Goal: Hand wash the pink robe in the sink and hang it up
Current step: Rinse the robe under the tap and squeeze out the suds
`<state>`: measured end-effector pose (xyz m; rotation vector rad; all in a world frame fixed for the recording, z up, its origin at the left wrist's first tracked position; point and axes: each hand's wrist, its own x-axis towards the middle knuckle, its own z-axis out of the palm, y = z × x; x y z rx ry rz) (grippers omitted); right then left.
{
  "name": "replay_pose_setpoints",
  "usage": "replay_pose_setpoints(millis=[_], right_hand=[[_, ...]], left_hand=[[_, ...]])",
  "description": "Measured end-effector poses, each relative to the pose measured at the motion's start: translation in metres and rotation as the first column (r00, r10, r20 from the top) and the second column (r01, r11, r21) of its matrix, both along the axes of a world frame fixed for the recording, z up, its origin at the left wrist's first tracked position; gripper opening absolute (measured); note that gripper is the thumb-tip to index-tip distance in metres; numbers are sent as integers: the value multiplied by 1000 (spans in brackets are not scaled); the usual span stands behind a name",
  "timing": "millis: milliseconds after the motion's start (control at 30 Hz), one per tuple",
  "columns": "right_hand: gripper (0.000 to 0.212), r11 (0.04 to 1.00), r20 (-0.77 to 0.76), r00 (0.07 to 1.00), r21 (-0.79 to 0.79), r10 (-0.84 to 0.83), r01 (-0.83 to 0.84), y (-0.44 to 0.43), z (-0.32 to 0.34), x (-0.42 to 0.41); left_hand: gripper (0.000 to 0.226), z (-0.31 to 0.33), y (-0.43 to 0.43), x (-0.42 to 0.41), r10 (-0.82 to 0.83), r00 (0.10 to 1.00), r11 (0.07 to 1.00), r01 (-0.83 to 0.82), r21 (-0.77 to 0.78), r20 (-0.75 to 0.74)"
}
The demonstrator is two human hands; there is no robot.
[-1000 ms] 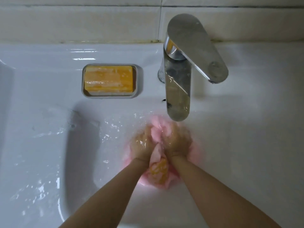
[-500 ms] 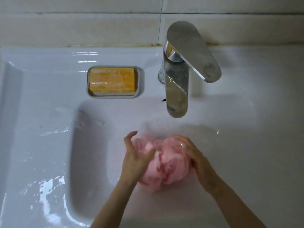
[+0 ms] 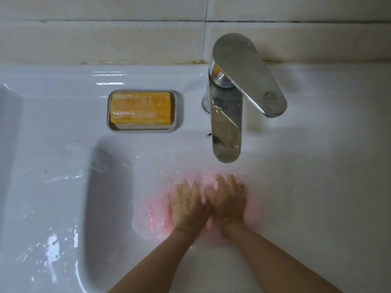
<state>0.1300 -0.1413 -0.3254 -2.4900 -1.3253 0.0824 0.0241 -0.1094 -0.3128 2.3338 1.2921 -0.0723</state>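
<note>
The pink robe (image 3: 148,216) lies under rippling water in the white sink (image 3: 105,208), just in front of the faucet spout. My left hand (image 3: 188,206) and my right hand (image 3: 228,201) lie side by side on top of it, fingers stretched forward and pressing it down into the water. Both hands are blurred by the water. Most of the robe is hidden beneath them; only pink patches show at the left, the right and ahead of the fingertips.
A chrome faucet (image 3: 226,127) with a long lever stands behind the hands, its spout over the basin. A yellow soap bar (image 3: 140,108) sits in a grey dish (image 3: 178,111) on the sink's back ledge. The wet left ledge (image 3: 42,187) carries water puddles. Tiled wall behind.
Half a second ago my hands cupped the bunched robe above the water from both sides. Now they have come together on top and pushed it flat under the surface.
</note>
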Motion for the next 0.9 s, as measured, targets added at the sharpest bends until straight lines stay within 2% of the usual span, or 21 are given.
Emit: replay_pose_setpoints(millis=[33,67,133,167,200,233,267,333,367,433,467,500,533,600,633,667,700,733,767,833,900], right_hand=[[27,999,13,1000,25,-21,20,6,-5,2],[32,999,9,999,38,-39,39,12,-9,4],[41,996,-50,994,9,-93,93,23,-7,7],[43,991,-88,988,-26,-130,128,28,-4,7],[44,986,-111,980,-61,-163,157,33,-1,7],[42,976,-120,970,-85,-210,201,37,5,7],[38,959,-183,943,-108,-278,262,42,12,8],[29,893,-436,781,-175,-448,414,49,26,11],[25,867,-560,673,-198,-482,457,49,33,14],[14,886,-758,536,-118,-371,447,41,50,20],[6,908,-833,491,-30,-254,418,35,65,23],[11,919,-888,446,76,-114,386,26,79,25],[19,922,-923,384,157,9,354,16,90,27],[23,939,-934,341,203,101,278,-1,101,26],[26,956,-910,407,189,84,225,-8,100,24],[33,973,-838,544,156,40,168,-12,96,21],[41,990,-704,710,105,5,98,-15,86,17],[50,999,-535,845,36,-3,26,-17,75,13],[57,999,-392,920,-19,20,-30,-18,63,7],[57,992,-230,972,-100,58,-83,-21,41,-1],[49,988,-136,990,-138,49,-68,-23,27,-5]], left_hand=[[41,-12,3,2,-14,1000,995,12,-97,-24],[49,-28,6,2,-9,999,992,3,-129,-43],[53,-49,18,9,-140,988,990,139,-9,-70],[60,-39,25,14,-188,972,982,182,-50,-139],[54,-12,35,21,-186,966,976,161,-145,-180],[41,10,47,27,-114,987,957,78,-281,-115],[33,28,52,31,-37,992,943,-4,-332,-117],[38,43,65,32,17,990,956,-57,-288,-139],[36,46,69,29,133,990,931,-140,-338,-44],[39,60,71,15,277,949,861,-175,-477,152],[47,69,68,6,365,898,793,-163,-587,245],[51,80,65,-1,516,802,698,-189,-691,301],[50,90,60,-8,653,690,605,-229,-762,311],[49,97,49,-19,814,528,469,-348,-812,243],[54,94,41,-21,807,556,489,-439,-754,199],[59,90,31,-22,710,683,625,-497,-603,173],[58,82,21,-22,551,821,792,-458,-404,149],[54,74,12,-20,391,913,907,-360,-217,120],[49,63,6,-20,269,959,962,-263,-74,88],[42,44,1,-16,171,985,983,-172,66,24],[45,29,1,-13,138,990,986,-135,94,-23]])
